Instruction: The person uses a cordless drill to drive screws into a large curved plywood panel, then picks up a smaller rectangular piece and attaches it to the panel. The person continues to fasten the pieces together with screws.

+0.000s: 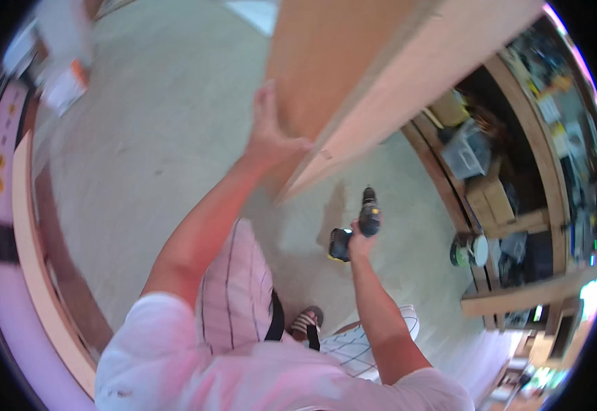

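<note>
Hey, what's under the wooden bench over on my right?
Under the wooden bench, a pale bin and a cardboard box show. What lies deeper is too dark to make out, and the large wooden piece at your left hand hides the bench's far end.

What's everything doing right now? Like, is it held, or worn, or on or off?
Left hand: spread, touching the wooden panel.
Right hand: closed around the drill.
Drill: held, pointing away; on or off, can't tell.
Battery pack: attached to the drill.
Wooden panel: tilted in this view.
Sandal: worn.
</note>
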### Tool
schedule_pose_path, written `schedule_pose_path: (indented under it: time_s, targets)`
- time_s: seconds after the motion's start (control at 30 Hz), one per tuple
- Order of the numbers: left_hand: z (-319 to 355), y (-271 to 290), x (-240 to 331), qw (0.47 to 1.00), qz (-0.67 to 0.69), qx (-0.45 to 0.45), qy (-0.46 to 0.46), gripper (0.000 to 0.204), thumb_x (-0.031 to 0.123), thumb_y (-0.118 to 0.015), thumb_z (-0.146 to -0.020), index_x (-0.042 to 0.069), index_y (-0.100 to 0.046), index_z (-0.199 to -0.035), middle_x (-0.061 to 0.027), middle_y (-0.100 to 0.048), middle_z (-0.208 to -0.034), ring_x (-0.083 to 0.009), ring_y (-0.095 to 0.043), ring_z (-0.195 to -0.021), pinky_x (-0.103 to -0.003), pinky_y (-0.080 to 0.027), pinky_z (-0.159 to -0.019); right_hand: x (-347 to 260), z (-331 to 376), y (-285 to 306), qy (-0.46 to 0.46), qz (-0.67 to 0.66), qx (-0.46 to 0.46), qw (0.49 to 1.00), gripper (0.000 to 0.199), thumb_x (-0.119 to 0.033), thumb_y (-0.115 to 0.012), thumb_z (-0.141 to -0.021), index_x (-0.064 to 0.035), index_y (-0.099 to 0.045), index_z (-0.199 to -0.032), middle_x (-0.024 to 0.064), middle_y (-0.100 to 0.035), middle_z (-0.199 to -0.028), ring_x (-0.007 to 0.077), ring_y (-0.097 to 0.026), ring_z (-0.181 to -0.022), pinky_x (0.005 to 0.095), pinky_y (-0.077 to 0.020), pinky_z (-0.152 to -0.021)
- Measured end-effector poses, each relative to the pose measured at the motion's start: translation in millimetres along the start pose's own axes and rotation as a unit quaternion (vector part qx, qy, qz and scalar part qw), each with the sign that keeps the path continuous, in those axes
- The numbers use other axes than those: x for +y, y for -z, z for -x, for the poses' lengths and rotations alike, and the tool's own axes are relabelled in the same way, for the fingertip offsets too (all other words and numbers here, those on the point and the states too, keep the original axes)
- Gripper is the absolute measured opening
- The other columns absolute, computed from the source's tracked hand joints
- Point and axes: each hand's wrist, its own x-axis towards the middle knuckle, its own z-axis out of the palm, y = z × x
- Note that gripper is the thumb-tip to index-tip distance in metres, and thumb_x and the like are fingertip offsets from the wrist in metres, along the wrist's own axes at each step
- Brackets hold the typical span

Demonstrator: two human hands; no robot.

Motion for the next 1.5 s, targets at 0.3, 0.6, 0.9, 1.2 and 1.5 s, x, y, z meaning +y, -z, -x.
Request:
schedule_pose_path:
  time_s: [0.3,0.6,0.9,1.2,1.5]
  targets:
    - [-98,23,-90,0.951,0.306,-0.004,0.049,0.092,0.072,-0.038,-0.097,0.007,-0.02,-0.159,-0.0134,-0.033,-0.158,-0.0298,-0.032,-0.146,-0.047,-0.031,-0.115,32,-30,-41,-0.1,0.037,0.089,0.99,0.095,-0.022,-0.08,-0.081,-0.0214,-0.026,-0.159,0.0205,-0.065,-0.126,0.0366,-0.065,-0.114,0.0416,-0.0512,-0.095]
    - [-121,11,-45,0.94,0.328,0.052,0.078,0.083,0.069,-0.016,-0.102,0.005,-0.032,-0.153,-0.0144,-0.04,-0.155,-0.0284,-0.039,-0.142,-0.045,-0.029,-0.119,66,-11,-38,-0.061,0.06,0.124,0.989,0.098,-0.031,-0.082,-0.081,-0.0227,-0.023,-0.159,0.0215,-0.067,-0.122,0.0419,-0.065,-0.11,0.0441,-0.0526,-0.093]
    - [-125,8,-46,0.936,0.321,0.07,0.13,0.086,0.067,-0.011,-0.103,0.001,-0.028,-0.156,-0.0162,-0.035,-0.159,-0.0313,-0.038,-0.144,-0.044,-0.031,-0.119,52,32,-22,-0.202,0.049,0.071,0.976,0.089,-0.048,-0.075,-0.084,-0.0277,-0.026,-0.155,0.0203,-0.068,-0.117,0.044,-0.064,-0.11,0.0477,-0.0507,-0.092]
    - [-127,3,-86,0.946,0.312,0.061,0.064,0.089,0.07,-0.015,-0.102,-0.001,-0.032,-0.153,-0.0177,-0.039,-0.156,-0.0324,-0.04,-0.141,-0.043,-0.032,-0.117,62,46,-22,-0.232,0.087,0.059,0.967,0.089,-0.053,-0.075,-0.082,-0.0208,-0.032,-0.153,0.0205,-0.068,-0.12,0.0405,-0.064,-0.115,0.0459,-0.0505,-0.095]
    - [-128,-31,-164,0.999,0.024,0.041,-0.024,0.057,0.041,-0.045,-0.104,-0.005,-0.05,-0.137,-0.0277,-0.054,-0.138,-0.0365,-0.049,-0.128,-0.049,-0.037,-0.109,1,116,-40,-0.174,0.281,-0.062,0.942,0.024,-0.024,-0.065,-0.087,-0.0028,-0.063,-0.097,0.0213,-0.069,-0.097,0.0384,-0.068,-0.09,0.0458,-0.0549,-0.08]
